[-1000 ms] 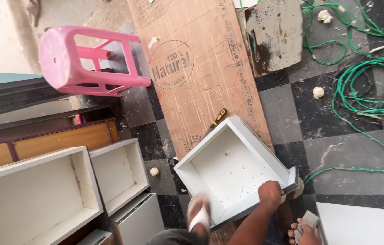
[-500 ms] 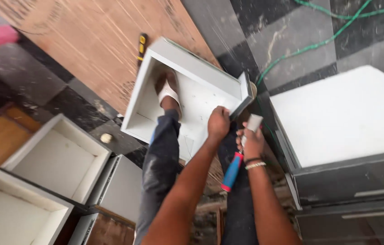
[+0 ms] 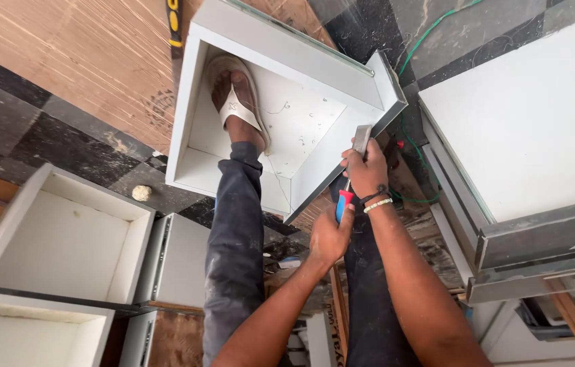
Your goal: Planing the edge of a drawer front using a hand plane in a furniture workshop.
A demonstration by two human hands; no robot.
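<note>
While the right hand (image 3: 366, 171) grips a metal bracket (image 3: 361, 140) at the white drawer box's (image 3: 287, 115) four-o'clock wall, the left hand (image 3: 329, 238) clasps a red-and-blue screwdriver (image 3: 342, 204).

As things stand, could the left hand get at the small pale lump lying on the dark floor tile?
Probably not without letting go: the left hand grips the screwdriver, and the person's own leg stands between it and the lump.

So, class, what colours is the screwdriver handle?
Red and blue, on the screwdriver handle in the head view.
</note>
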